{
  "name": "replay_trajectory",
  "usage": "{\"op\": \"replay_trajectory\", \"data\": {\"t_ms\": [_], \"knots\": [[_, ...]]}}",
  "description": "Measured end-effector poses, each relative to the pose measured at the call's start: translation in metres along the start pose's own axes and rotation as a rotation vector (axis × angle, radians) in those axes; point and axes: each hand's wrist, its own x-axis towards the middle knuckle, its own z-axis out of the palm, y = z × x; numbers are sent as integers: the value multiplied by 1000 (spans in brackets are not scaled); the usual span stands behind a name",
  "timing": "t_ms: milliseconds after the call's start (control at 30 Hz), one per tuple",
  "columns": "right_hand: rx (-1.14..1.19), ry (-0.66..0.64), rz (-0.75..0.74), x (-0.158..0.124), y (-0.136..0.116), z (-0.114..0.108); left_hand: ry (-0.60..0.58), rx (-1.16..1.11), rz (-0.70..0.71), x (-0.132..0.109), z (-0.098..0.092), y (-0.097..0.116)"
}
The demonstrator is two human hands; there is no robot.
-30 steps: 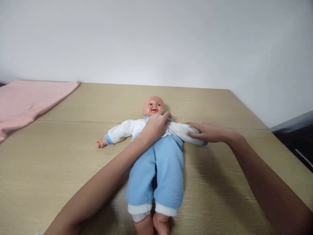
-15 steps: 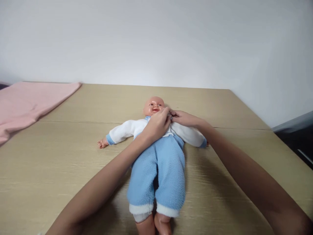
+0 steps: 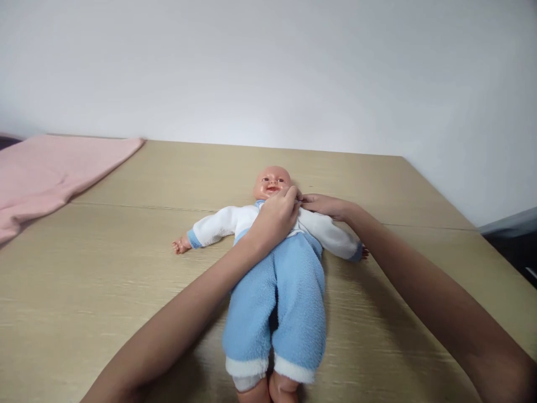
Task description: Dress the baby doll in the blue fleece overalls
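A baby doll (image 3: 274,280) lies on its back on the wooden table, arms spread, in a white and blue fleece outfit (image 3: 300,302). Across its chest reaches my left hand (image 3: 282,210), fingers bent and closed on the outfit near the collar, just below the doll's chin. My right hand (image 3: 325,205) comes in from the right over the doll's shoulder, its fingertips pinched on the cloth beside my left fingers. What exactly the fingertips grip is hidden between the two hands.
On the far left of the table (image 3: 126,268) lies a pink cloth (image 3: 62,173). A pale wall (image 3: 268,73) stands behind the table. Something dark (image 3: 514,252) is beyond the table's right edge.
The whole view has shifted a little, so the doll appears slightly further right. Both hands remain at the collar, my right hand lying a bit flatter over the doll's shoulder.
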Motion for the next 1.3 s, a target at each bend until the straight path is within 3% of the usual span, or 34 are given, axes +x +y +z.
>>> {"op": "replay_trajectory", "data": {"t_ms": [167, 300, 467, 567, 667, 767, 933, 1000, 1167, 1300], "knots": [[-50, -17, -24, -37, -21, -4, 51, 238, 6, -10, -9, 7], [-249, 120, -53, -73, -34, 6, 126, 177, -23, -35, -24, 3], [-598, 556, -319, -117, -30, 46, 275, -115, -249, -92, -36, -19], [-661, 542, -409, -138, -23, 75, 280, -276, -390, -127, -36, -35], [-770, 527, -419, -148, -17, 97, 194, -304, -430, -149, -38, -45], [-769, 530, -399, -147, -14, 109, 103, -305, -408, -156, -41, -49], [-166, 590, -221, -134, 3, 115, 115, -510, -539, -151, -42, -52], [-26, 590, -176, -126, 13, 116, 121, -549, -593, -148, -39, -53], [-42, 587, -155, -114, 28, 124, 122, -343, -482, -140, -31, -57], [-258, 790, -183, -143, 16, 144, 150, -105, -417, -151, -41, -42]]}}
